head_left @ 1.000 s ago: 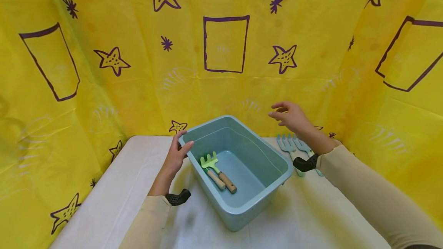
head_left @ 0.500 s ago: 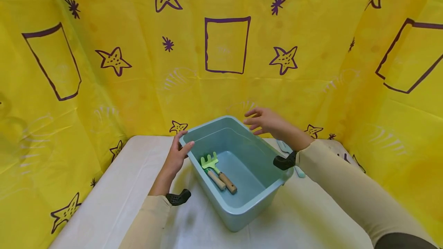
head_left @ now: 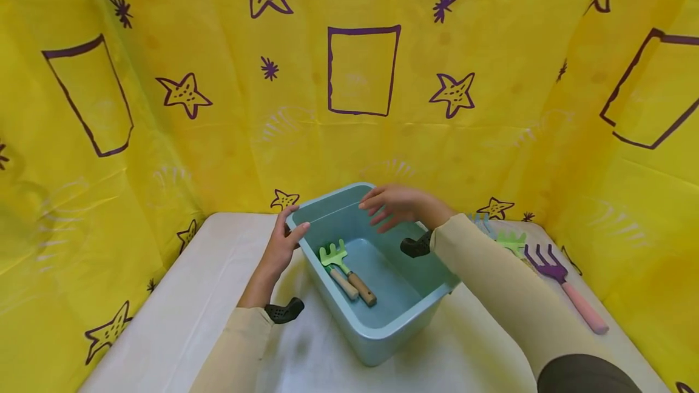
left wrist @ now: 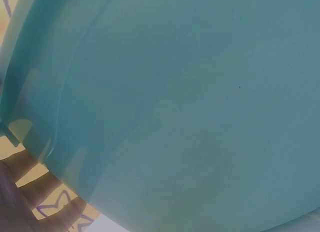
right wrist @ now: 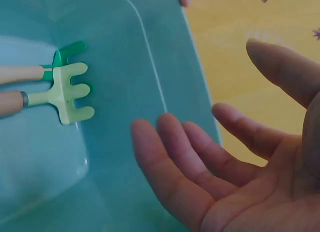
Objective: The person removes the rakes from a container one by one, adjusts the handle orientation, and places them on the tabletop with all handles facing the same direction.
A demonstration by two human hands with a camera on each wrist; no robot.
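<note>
Teal plastic bin (head_left: 382, 326) sits near the middle of the table (head_left: 180, 296), and from where I watch my left hand (head_left: 282, 244) grips its far-left corner, thumb over the rim. Inside lie two wooden-handled rakes: a pale green rake (head_left: 341, 264) over a darker one (head_left: 337, 278). My right hand (head_left: 395, 205) hovers above the far rim, fingers spread, holding nothing. Toward the table's right edge lies a purple rake (head_left: 565, 287).
</note>
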